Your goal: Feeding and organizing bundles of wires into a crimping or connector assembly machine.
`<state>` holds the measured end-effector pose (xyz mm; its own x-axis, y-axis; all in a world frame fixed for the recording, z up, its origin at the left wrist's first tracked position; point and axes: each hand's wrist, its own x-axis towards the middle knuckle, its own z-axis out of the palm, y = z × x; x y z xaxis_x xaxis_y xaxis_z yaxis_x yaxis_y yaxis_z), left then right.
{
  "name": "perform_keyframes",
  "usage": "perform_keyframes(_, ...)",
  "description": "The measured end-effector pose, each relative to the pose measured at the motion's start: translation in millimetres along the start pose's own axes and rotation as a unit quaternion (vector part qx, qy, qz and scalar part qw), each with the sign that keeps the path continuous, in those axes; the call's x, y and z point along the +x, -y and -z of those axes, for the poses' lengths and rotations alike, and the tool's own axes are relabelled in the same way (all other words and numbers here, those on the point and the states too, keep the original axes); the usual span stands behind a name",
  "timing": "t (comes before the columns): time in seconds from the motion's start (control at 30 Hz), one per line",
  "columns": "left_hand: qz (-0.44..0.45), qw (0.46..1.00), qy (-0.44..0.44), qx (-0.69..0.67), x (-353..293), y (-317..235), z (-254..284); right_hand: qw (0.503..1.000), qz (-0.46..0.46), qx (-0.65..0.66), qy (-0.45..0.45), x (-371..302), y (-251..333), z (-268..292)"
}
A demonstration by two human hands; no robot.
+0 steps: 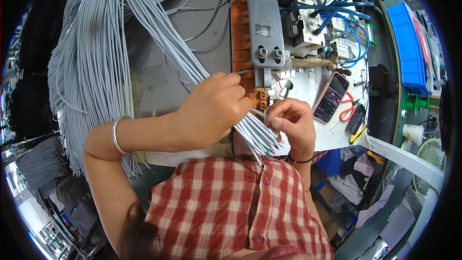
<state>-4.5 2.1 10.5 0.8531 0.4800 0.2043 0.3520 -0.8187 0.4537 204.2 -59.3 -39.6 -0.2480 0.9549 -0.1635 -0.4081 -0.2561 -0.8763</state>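
Observation:
My left hand point(215, 108) is closed around a bundle of grey cables point(171, 43), whose cut ends with dark and green wire tips stick out below the fist. My right hand point(292, 123) is beside those ends, thumb and forefinger pinched on what looks like a single cable point(260, 113) at the bundle's edge. Its tip is hidden by the fingers. Just beyond both hands stands an orange strip fixture point(240, 43) with a grey metal plate point(265, 19) bolted along it; several thin grey cables run into its left side.
A large mass of grey cables point(96, 53) hangs at the left. Pneumatic blocks point(307, 24) with blue tubes stand at the back right. A phone point(331, 97), red-handled scissors point(347, 110) and a yellow-black cutter point(357, 124) lie on the right. Beyond is a blue bin point(408, 48).

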Motion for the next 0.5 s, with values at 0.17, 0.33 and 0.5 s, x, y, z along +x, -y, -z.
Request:
perform_keyframes(0.17, 0.016, 0.999, -0.014, 0.024, 2.2, -1.9, -1.4, 0.972, 0.043, -0.169, -0.159, 1.9, 1.0, -4.8)
perform_keyframes(0.33, -0.035, 0.999, -0.025, 0.012, 1.1, 2.2, -10.5, 0.991, 0.015, -0.069, -0.113, 6.5, -8.7, 2.9)
perform_keyframes(0.5, 0.004, 0.999, -0.027, 0.030, 2.6, -0.9, 1.7, 0.993, -0.031, -0.055, -0.102, 12.2, -15.8, 11.1)
